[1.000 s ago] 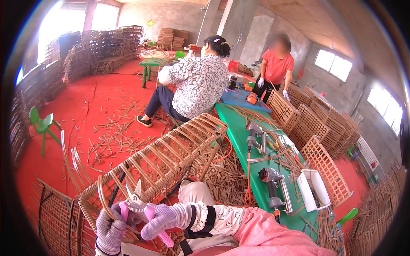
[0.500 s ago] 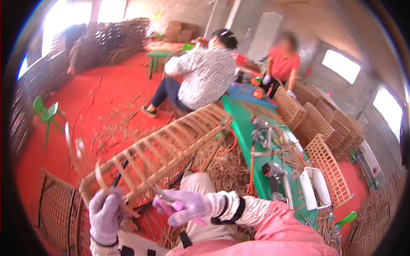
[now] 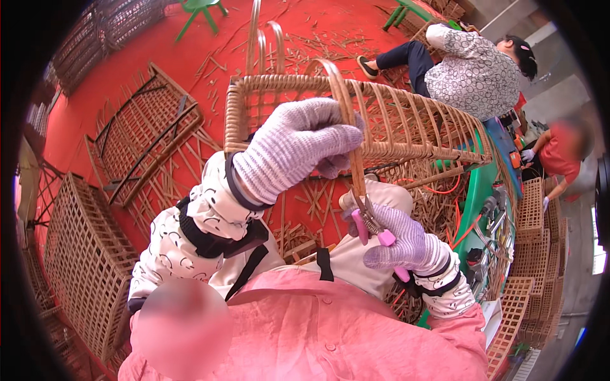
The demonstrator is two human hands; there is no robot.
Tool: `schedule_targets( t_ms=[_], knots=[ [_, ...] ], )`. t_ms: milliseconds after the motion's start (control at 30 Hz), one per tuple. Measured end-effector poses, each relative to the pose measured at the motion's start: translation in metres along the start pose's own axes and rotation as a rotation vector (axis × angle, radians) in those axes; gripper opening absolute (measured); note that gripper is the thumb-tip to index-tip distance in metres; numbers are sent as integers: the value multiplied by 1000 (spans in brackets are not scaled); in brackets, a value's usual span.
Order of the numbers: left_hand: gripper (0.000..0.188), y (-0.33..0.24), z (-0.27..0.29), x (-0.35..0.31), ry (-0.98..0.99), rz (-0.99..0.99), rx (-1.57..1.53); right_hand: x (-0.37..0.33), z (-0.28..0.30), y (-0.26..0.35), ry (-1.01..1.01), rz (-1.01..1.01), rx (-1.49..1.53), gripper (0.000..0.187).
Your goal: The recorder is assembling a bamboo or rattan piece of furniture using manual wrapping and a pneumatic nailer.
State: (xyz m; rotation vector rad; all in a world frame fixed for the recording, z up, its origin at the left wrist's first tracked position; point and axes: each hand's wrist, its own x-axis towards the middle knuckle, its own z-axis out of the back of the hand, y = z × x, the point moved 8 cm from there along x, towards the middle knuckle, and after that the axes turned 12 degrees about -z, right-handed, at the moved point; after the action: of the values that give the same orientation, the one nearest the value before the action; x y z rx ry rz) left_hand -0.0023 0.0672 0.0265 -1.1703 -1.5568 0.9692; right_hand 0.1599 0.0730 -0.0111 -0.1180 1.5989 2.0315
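My left hand point(image 3: 292, 146), in a lilac knit glove, is closed round a flat brown wicker strip point(image 3: 357, 170) that curves up and over the rim of a long woven wicker frame point(image 3: 406, 152). Below it, my right hand point(image 3: 406, 240), gloved alike, grips pink-handled snips point(image 3: 385, 238) with a spring between the handles. Their blades point up at the strip's lower end; whether they touch it I cannot tell. The wicker frame lies across in front of my knees, with open slats along its side. More loose strip ends point(image 3: 277, 44) stand up from its far left corner.
Woven panels point(image 3: 146, 130) and a lattice basket point(image 3: 89, 267) lie at left. Strip scraps point(image 3: 298, 238) litter the red floor. At right are a green table point(image 3: 473, 184) with power tools and stacked lattice baskets point(image 3: 530, 254). Two people point(image 3: 473, 70) sit or stand at the upper right.
The view has tipped down and turned. My left hand now holds the strip higher, above my right hand. The snips have come to the strip's lower end.
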Motion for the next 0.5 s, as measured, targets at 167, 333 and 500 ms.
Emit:
schedule_targets(
  t_ms=[167, 333, 500],
  knots=[
    [23, 0, -5, -1, 16, 10, 46, 1, -1, -3, -17, -6, 19, 67],
    [22, 1, -7, 0, 39, 19, 32, -1, 1, -7, 23, -115, 59, 61],
    [21, 4, -9, 1, 47, -7, 19, -4, 2, -12, 26, -206, 68, 55]
  ],
)
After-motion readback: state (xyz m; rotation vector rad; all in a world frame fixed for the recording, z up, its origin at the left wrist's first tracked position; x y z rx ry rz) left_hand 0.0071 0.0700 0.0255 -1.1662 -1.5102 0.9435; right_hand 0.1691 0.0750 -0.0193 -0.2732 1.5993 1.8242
